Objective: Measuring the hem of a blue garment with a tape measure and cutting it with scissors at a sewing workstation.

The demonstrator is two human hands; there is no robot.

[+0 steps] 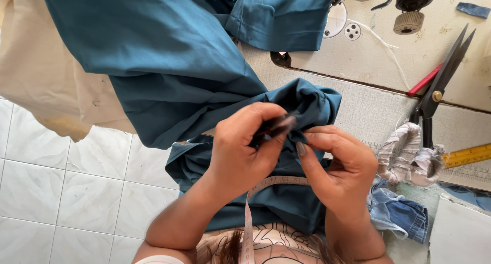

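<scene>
Both hands are pinched shut on the bunched teal fabric [302, 108] at the table edge: left hand [243, 151] also gripping a small dark tool (seam ripper maybe, too blurry), right hand [337, 164] just cloth. So close together, one slip could nick a right fingertip [300, 149] or tear the fabric.

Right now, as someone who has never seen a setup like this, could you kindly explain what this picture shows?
There is one view, from a camera worn on a person's head, looking down at their own bare hands. The left hand pinches a small dark tool, too blurred to identify, against a bunched piece of teal cloth. The right hand holds the same fold. A measuring tape hangs from the person's neck. On the sewing table lie black scissors, a yellow ruler and a denim scrap.
</scene>
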